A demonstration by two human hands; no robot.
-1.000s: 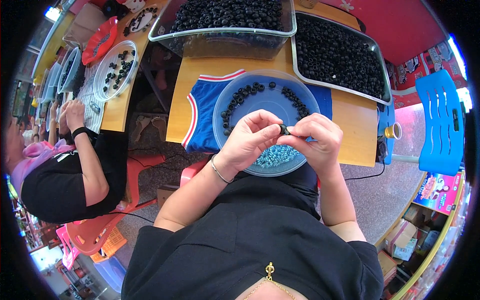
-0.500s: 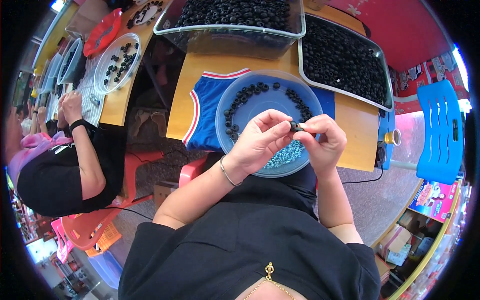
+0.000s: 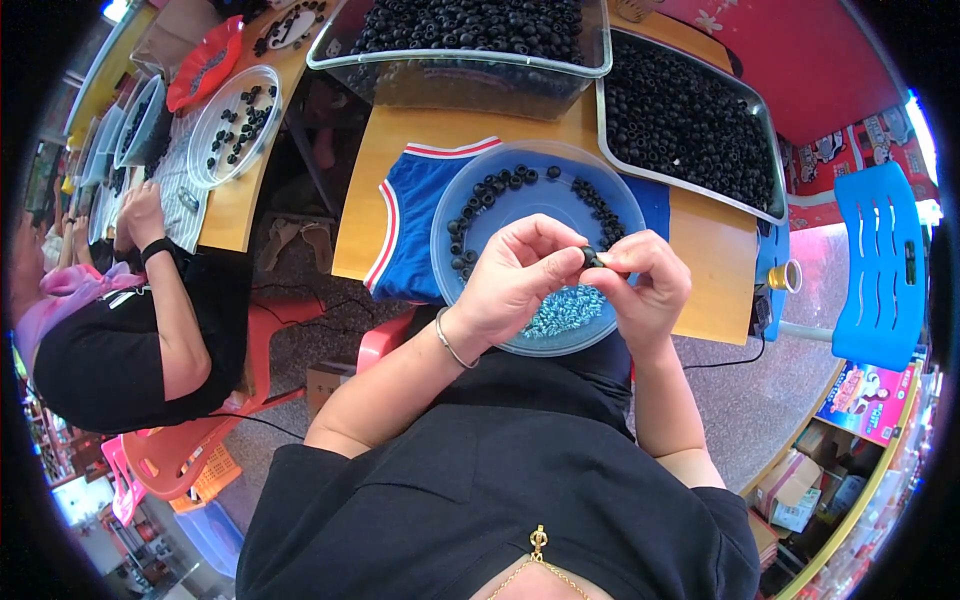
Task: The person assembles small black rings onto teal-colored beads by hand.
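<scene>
Over a round clear plastic tray (image 3: 535,205), my left hand (image 3: 515,285) and my right hand (image 3: 652,290) meet at the fingertips. Between them is a small black rounded piece (image 3: 591,257), like a bead or cap, pinched from both sides. Fingers cover much of it, so whether it is one part or two I cannot tell. Inside the tray, black ring-like pieces (image 3: 483,195) lie along the far and left sides. A heap of small light-blue pieces (image 3: 566,312) sits at the near side, just below my hands.
Beyond the tray stand a deep clear bin (image 3: 450,80) and a metal tray (image 3: 700,195), both full of black pieces. A blue garment (image 3: 415,220) lies under the round tray. At left a co-worker (image 3: 110,350) sits by another table; a blue chair (image 3: 880,265) stands right.
The black piece has turned between my fingertips and sits slightly lower. My hands have barely shifted. The co-worker's hand at left has moved a little.
</scene>
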